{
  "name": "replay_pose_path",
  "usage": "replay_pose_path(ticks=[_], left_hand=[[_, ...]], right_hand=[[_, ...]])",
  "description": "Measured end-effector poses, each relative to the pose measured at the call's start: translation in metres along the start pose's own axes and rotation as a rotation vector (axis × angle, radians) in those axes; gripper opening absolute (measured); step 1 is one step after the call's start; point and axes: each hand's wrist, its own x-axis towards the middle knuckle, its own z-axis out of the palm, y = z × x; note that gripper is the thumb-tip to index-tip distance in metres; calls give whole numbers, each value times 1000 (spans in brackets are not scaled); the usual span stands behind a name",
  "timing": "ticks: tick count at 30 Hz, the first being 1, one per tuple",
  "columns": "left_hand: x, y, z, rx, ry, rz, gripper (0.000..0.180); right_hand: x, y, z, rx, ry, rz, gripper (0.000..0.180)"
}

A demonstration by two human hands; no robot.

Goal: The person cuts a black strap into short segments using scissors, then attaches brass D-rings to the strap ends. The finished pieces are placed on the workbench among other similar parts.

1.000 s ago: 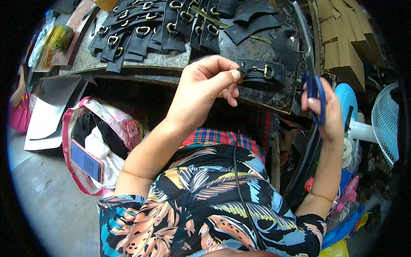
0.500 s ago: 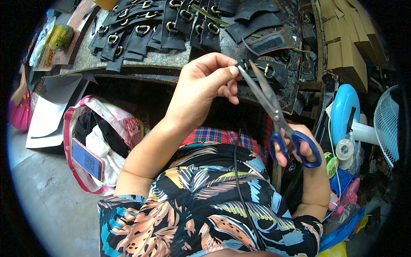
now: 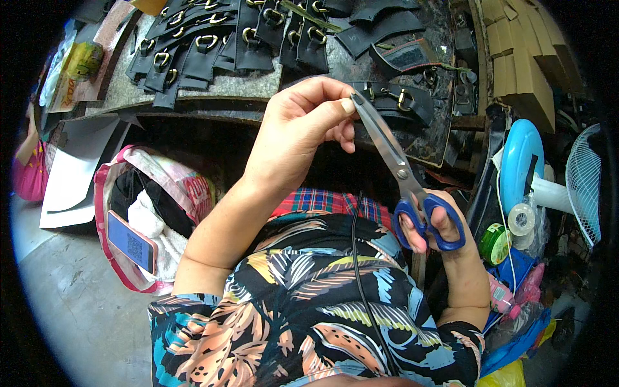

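The left hand point(image 3: 284, 132) has its thumb and first finger pressed together, with no gap that I can see, and they look pinched on the left end of a black strap point(image 3: 419, 103). The strap sits by the front edge of the bench point(image 3: 432, 140), just right of that hand – it has a gold buckle on it. The points of the scissors point(image 3: 402, 174) are right by those fingers, and the blades look almost closed. The right hand point(image 3: 443, 221) has its fingers through the blue handle loops, curled round them.

To do this well, I think the left hand should pinch only the very end and pull it a bit tight. The skin should stay clear of the points, and small, slow snips look best.

Now the room. At the left is a grey floor point(image 3: 71, 271), then white sheets point(image 3: 76, 177) and a bag with pink edges point(image 3: 101, 206), and a phone point(image 3: 131, 242) rests on the white cloth in it. On the pale part of the bench lie lots of black straps point(image 3: 251, 55) with gold rings, all close together. Past the bench, at the right, are cardboard pieces point(image 3: 525, 77) – and then a white fan point(image 3: 583, 187)
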Motion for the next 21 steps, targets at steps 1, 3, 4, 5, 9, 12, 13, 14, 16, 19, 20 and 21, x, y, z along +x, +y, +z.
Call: replay_pose_path(ticks=[1, 3, 4, 5, 9, 12, 13, 14, 16, 19, 20, 21], left_hand=[[0, -1, 0, 13, 1, 8, 12], [-1, -2, 0, 35, 0, 23, 12], [-1, -2, -1, 43, -2, 32, 12], [-1, -2, 0, 44, -15, 48, 12], [-2, -2, 1, 42, 13, 29, 11], [-2, 0, 4, 139, 37, 77, 10], [-2, 1, 4, 164, 42, 83, 10], [-3, 3, 5, 228, 55, 110, 9], [-3, 7, 5, 386, 89, 136, 9], [-2, 12, 4, 478, 97, 128, 9], [-3, 13, 4, 492, 98, 124, 9], [-3, 13, 4, 506, 111, 120, 9]], right_hand=[[0, 0, 2, 11, -1, -37, 65], [0, 0, 6, -72, 68, -9, 70], [-1, -1, 7, -111, 97, 7, 73], [-1, 0, 8, -89, 98, 2, 70], [-4, -9, 4, -158, 143, -21, 66], [-1, -23, -7, -282, 380, -233, 61], [3, -28, -11, -429, 502, -329, 44], [8, -33, -16, -558, 616, -429, 33], [22, -39, -22, -859, 798, -583, 40], [43, -41, -25, -924, 883, -675, 42], [49, -40, -24, -930, 891, -673, 42], [53, -39, -23, -960, 885, -658, 39]])
